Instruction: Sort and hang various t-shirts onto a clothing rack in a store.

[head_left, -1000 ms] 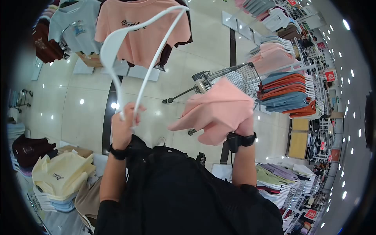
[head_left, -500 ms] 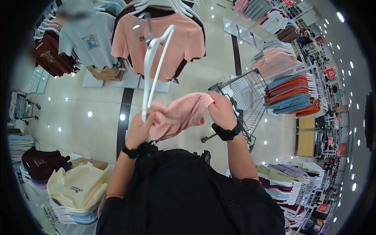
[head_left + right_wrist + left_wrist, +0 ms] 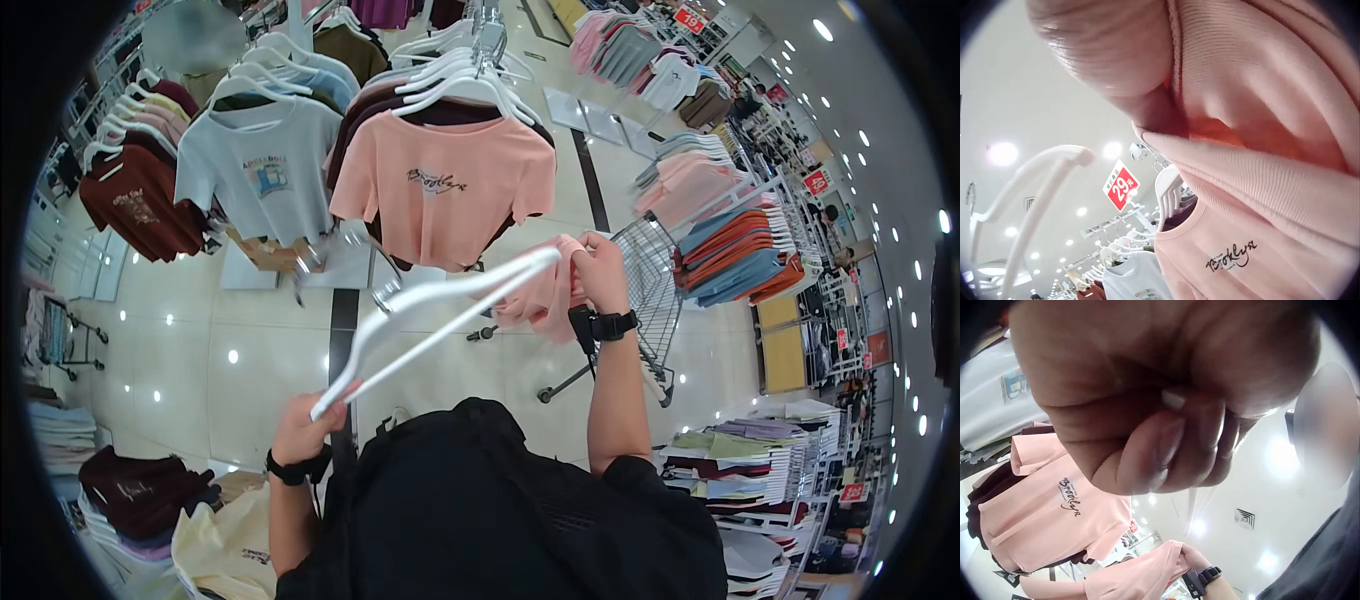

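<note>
My left hand (image 3: 305,425) grips one end of a white plastic hanger (image 3: 440,315), which slants up and to the right. The hanger's far end reaches a bunched pink garment (image 3: 535,295) that my right hand (image 3: 598,262) pinches at its top, held up in front of the clothes rack. In the left wrist view my curled fingers (image 3: 1172,444) close round a sliver of the white hanger (image 3: 1172,399). Filling the right wrist view is the ribbed pink garment (image 3: 1260,112) under my fingers (image 3: 1104,56), with the hanger (image 3: 1035,181) beside it.
A rack ahead holds a pink printed T-shirt (image 3: 445,185), a pale blue one (image 3: 262,170) and dark red ones. A wire shopping cart (image 3: 650,290) stands to the right. Folded shirt stacks (image 3: 740,250) lie on tables at right, and yellow ones (image 3: 225,545) at lower left.
My left hand dropped lower and the hanger swung from upright to slanting right. The right hand lifted the pink garment up and away, where the hanger's far end now meets it.
</note>
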Tool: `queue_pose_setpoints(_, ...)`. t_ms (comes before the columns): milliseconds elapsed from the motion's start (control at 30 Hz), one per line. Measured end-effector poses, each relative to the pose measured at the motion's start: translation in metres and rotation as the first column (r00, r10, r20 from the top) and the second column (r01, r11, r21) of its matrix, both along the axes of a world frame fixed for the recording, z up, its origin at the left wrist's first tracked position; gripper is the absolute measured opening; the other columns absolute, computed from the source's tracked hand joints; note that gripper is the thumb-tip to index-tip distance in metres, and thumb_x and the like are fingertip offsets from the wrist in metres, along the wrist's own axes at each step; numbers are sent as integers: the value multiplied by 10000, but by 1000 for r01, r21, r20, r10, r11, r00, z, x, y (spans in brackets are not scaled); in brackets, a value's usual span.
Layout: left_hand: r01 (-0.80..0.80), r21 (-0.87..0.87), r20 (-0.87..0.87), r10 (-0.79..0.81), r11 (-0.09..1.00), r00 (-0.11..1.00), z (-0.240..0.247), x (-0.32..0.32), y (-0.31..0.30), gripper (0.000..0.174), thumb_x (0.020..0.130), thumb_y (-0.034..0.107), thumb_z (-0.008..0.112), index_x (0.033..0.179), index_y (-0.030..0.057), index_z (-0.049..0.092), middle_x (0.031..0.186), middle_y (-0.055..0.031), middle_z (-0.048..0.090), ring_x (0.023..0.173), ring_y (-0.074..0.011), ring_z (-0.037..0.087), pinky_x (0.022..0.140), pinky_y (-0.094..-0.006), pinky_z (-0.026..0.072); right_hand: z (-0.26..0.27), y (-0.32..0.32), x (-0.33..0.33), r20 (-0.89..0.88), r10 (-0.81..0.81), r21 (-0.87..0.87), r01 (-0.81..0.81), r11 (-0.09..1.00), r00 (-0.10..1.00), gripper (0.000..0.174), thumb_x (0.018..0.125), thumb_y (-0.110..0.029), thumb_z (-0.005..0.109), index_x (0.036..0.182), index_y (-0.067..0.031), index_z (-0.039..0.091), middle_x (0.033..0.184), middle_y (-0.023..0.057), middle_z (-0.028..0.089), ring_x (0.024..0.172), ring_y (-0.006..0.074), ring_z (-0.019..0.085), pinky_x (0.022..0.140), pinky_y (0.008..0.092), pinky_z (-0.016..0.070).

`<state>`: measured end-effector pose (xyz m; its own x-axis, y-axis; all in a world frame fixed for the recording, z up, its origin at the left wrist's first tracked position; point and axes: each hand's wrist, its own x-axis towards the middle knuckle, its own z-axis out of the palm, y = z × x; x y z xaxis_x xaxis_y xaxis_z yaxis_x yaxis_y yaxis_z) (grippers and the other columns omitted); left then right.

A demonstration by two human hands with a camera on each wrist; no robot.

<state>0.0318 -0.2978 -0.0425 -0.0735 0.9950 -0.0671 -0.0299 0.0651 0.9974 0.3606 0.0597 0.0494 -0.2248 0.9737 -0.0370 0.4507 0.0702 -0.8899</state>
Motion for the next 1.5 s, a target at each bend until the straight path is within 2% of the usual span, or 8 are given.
queue_pose_setpoints(300,78,-92,-93,-86,993,992,-17,-3,49,248,1033,103,579,1228,-15,677,710,1,519,640,-106,451,601,-282,425,17,-32,-44,334,107,84,-142,986,937,211,909,-222,716,921,-17,766,686,115,686,549,239,635,550,360,493)
queue_pose_setpoints(433,131,-53,-102,-136,990,985,3,7,89,352,989,35,581,1329,23,670,748,-23,533,684,-112,460,636,-269,438,0,-37,-43,403,52,747,-361,558,914,249,932,-218,613,838,-7,707,732,145,685,669,286,663,648,386,501)
queue_pose_setpoints(500,166,-81,-48,-170,983,984,3,6,105,415,978,18,580,1388,40,644,763,-21,565,691,-108,465,643,-261,435,2,-43,-35,132,281,112,-296,949,951,263,938,-218,586,824,5,668,736,142,673,670,262,637,657,380,492)
queue_pose_setpoints(667,136,-171,-49,-146,976,988,-3,-8,147,530,921,-21,635,1445,55,610,835,-6,655,713,-84,552,671,-248,484,-28,-18,3,-185,339,-164,-369,915,923,232,1015,-134,482,1122,-45,668,872,-29,655,711,82,562,613,216,407)
queue_pose_setpoints(767,-99,12,215,95,995,972,-22,-2,187,606,872,17,724,1459,69,584,970,-43,695,822,-100,625,733,-280,519,-12,-7,15,-455,318,-16,-365,931,832,316,1033,-128,512,1267,36,647,1053,65,732,888,138,698,806,239,543)
queue_pose_setpoints(1033,351,107,-330,-300,930,895,-39,121,338,519,830,179,825,1308,61,662,1264,-93,695,1197,-286,651,1018,-423,499,-8,30,7,-459,513,-229,-654,721,725,165,1024,-73,586,1122,11,690,1019,77,729,938,151,698,881,318,543)
queue_pose_setpoints(1100,492,334,-448,-324,804,833,-44,138,389,376,895,255,740,1223,74,702,1135,-87,749,1104,-236,698,951,-404,532,0,59,9,-270,791,434,-665,609,548,203,986,-21,605,1166,-33,699,1068,78,713,906,169,692,738,287,549)
queue_pose_setpoints(1500,409,40,-468,-344,912,814,-59,162,437,186,944,235,761,921,51,774,917,-82,771,806,-178,713,711,-321,559,-58,114,100,-515,535,52,-599,799,669,252,1018,-198,699,1206,-31,709,992,56,693,884,184,659,806,330,525)
